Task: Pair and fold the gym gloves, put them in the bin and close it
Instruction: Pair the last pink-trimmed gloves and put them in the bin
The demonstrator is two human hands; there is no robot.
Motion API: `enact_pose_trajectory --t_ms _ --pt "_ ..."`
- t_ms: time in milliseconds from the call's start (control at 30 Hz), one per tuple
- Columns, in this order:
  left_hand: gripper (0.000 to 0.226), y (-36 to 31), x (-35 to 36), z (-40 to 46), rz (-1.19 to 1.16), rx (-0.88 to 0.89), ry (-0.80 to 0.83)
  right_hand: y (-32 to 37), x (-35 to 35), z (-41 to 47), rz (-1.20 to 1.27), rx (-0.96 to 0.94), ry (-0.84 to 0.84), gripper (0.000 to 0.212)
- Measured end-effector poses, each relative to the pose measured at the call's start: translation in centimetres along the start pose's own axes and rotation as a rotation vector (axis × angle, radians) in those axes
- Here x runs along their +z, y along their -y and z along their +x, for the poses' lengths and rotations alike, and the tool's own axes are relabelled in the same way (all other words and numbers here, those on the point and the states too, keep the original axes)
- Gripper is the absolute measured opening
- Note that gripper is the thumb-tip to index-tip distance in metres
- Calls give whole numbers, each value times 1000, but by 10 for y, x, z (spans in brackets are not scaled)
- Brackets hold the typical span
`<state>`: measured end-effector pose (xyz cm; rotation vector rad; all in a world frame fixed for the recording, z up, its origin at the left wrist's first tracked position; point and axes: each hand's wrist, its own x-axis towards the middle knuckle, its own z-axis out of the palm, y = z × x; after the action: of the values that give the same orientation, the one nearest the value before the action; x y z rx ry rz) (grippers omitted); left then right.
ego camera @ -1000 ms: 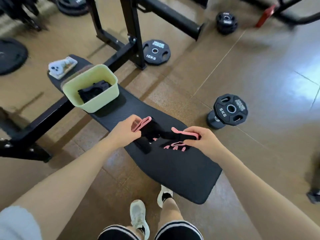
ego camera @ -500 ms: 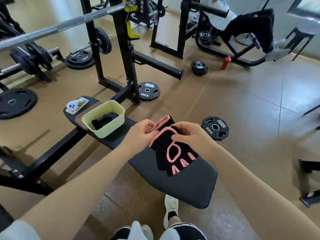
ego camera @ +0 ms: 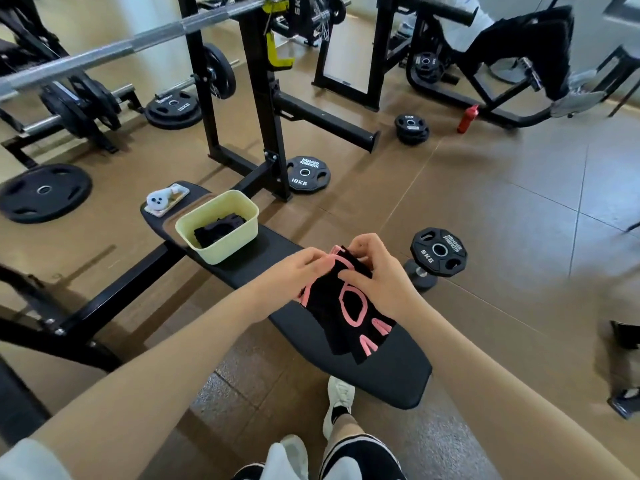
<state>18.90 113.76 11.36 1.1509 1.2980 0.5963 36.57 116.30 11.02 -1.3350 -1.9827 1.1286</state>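
Note:
Black gym gloves with pink trim (ego camera: 346, 310) hang stacked together above the black bench pad (ego camera: 391, 375), fingers pointing down. My left hand (ego camera: 294, 275) pinches their pink wrist edge on the left. My right hand (ego camera: 377, 275) grips the same wrist end from the right and top. Further up the bench stands a pale yellow-green bin (ego camera: 221, 245), open, with a dark folded glove pair (ego camera: 218, 228) inside. A brown flat piece (ego camera: 170, 226), perhaps the lid, lies under or beside the bin.
A phone in a white plush case (ego camera: 166, 199) lies at the bench's far end. Weight plates (ego camera: 438, 251) (ego camera: 307, 173) (ego camera: 45, 192) lie on the floor around. The rack uprights (ego camera: 263, 98) and barbell stand behind the bin. A seated person is at the far right.
The gloves were lifted off the bench pad and brought together into one stack, held up by both hands. My head tilted up, showing more of the gym.

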Motion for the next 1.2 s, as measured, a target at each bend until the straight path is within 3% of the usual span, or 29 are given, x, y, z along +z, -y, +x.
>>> enact_pose_trajectory --t_ms 67,133,267,467,533,633,767,833,933,1033,1200 --pt "32 -3 5 3 116 70 2 -6 -4 6 -21 -5 26 41" --pt "32 -4 7 17 179 104 -95 -11 -10 18 -62 -8 48 48" --pt "21 -12 5 55 184 158 -195 -31 -29 51 -125 118 166 28" --pt "19 -19 0 101 -96 65 -181 -79 -73 91 101 327 396 27" --pt "19 -15 -8 108 -202 34 -244 -86 -79 106 149 353 480 33" --pt "18 -7 -27 113 -410 -4 -387 -91 -75 129 417 428 530 44" --pt "17 8 -56 116 -633 -8 -573 -86 -43 165 658 469 464 5" --pt "16 21 -72 116 -713 -38 -640 -77 -20 183 691 514 436 5" --pt "24 45 -104 119 -793 -96 -705 -58 18 212 663 532 467 25" --pt "34 70 -144 128 -854 -186 -768 -42 64 248 607 568 512 21" --pt "33 112 -224 159 -862 -375 -795 -29 152 323 499 722 405 24"
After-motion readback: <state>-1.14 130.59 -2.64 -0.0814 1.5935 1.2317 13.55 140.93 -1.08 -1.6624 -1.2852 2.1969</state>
